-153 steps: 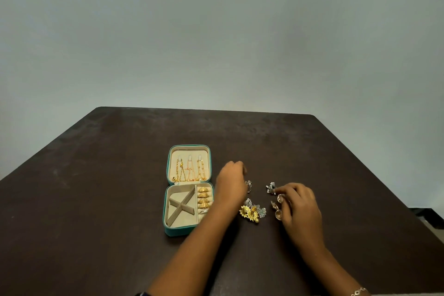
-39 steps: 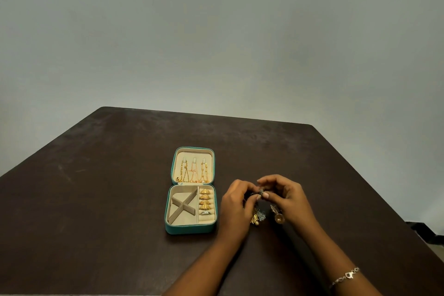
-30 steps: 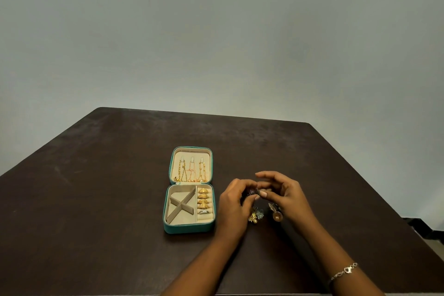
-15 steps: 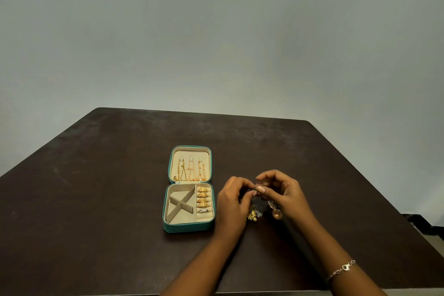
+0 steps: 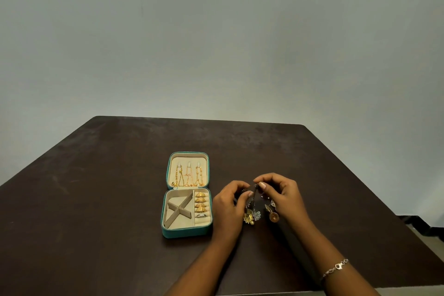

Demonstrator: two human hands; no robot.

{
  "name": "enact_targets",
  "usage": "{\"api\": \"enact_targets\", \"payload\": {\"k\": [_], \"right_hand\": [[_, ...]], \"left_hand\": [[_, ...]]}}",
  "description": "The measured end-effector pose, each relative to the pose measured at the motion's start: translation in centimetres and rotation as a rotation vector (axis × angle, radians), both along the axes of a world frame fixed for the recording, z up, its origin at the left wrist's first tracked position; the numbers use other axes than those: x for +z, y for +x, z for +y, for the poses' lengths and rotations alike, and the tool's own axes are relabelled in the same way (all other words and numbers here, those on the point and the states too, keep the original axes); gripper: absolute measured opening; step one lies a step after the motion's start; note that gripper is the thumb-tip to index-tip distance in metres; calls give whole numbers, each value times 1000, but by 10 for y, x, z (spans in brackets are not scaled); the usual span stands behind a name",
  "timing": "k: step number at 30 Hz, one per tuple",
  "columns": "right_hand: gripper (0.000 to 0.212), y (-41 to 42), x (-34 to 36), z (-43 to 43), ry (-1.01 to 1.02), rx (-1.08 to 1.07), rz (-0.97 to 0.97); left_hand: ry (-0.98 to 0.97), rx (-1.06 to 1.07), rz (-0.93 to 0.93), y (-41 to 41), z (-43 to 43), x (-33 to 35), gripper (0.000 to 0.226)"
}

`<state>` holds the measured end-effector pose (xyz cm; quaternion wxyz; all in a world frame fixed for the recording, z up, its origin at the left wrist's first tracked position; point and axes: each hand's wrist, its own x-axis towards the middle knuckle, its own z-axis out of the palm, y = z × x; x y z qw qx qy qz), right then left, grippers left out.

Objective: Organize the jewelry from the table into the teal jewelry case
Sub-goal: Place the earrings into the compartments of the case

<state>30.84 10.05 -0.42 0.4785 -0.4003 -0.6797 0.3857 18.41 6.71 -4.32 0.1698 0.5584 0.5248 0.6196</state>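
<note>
Pinching a dark jewelry piece (image 5: 255,187), left hand (image 5: 227,209) and right hand (image 5: 284,196) meet — both grips clamped.

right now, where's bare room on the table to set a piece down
Bare dark brown table lies left of the open teal jewelry case, and beyond its lid to the far edge. Right of the case is crowded: left hand and right hand pinch a small dark piece by the loose gold and silver pieces.

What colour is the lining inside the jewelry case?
The lining is beige; the head view shows it best.
</note>
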Motion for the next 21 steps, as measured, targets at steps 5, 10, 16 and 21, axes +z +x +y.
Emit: {"api": "enact_targets", "payload": {"k": [5,10,16,21], "right_hand": [[24,2,3,3,-35,6,-50],[17,4,10,4,-58,2,67],[15,-1,17,2,-77,5,56],[15,-16,25,-5,-102,15,91]], "left_hand": [[6,-1,-80,4,-3,14,9],[-43,-88,-163,-15,-3,34,18],[-59,-176,-280,-51,-14,57,21],[-99,-229,-349,-85,-26,65,17]]}}
